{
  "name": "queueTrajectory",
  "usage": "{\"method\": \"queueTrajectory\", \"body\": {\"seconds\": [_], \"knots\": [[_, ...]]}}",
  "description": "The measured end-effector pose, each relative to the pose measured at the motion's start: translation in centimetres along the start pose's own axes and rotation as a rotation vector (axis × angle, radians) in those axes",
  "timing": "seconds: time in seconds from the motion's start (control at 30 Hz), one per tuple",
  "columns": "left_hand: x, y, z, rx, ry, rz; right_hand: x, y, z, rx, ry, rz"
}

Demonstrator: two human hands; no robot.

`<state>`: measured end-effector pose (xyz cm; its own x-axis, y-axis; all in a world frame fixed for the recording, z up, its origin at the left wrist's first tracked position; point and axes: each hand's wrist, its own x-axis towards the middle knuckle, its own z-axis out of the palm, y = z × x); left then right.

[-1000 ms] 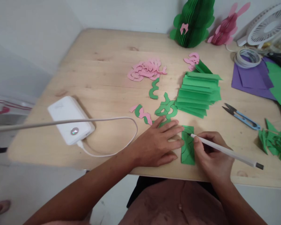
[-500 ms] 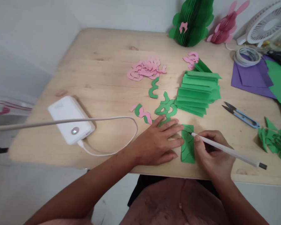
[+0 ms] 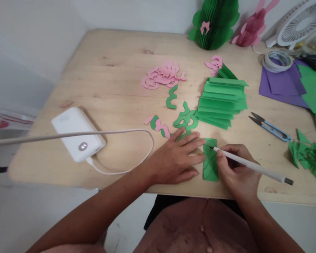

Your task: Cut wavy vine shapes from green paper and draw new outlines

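A small green paper rectangle with dark curved lines lies near the table's front edge. My left hand rests flat with fingers spread, its fingertips at the paper's left edge. In my right hand is a white pen, pinched near its tip, which meets the upper part of the paper. Just beyond my left fingers are green wavy cutouts, partly covered by them. A pink and green wavy strip lies left of these, and another green wavy piece lies farther back.
Folded green strips lie behind the paper, and pink cutouts are heaped farther left. Blue thread snips and green scraps are at right. A white power bank with a cable stands left. Tape rolls sit on purple paper.
The view has shifted slightly. My right hand still holds the pen on the upper part of the green paper, its back end tilted a little differently. My left hand stays in place.
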<state>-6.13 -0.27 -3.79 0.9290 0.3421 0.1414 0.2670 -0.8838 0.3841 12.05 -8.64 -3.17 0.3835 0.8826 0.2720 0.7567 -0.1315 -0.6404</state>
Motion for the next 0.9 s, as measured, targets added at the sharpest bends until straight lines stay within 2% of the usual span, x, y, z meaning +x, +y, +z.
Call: {"method": "queueTrajectory", "body": {"seconds": [0.6, 0.8, 0.9], "knots": [[0.0, -0.1, 0.0, -0.003, -0.004, 0.001, 0.1, -0.4, -0.2, 0.038, -0.008, 0.027], [0.0, 0.0, -0.1, -0.007, -0.001, 0.004, 0.0, -0.5, -0.7, 0.196, 0.043, 0.092], [0.0, 0.0, -0.1, 0.003, 0.006, 0.009, -0.2, -0.3, -1.2, 0.238, -0.030, 0.077]]}}
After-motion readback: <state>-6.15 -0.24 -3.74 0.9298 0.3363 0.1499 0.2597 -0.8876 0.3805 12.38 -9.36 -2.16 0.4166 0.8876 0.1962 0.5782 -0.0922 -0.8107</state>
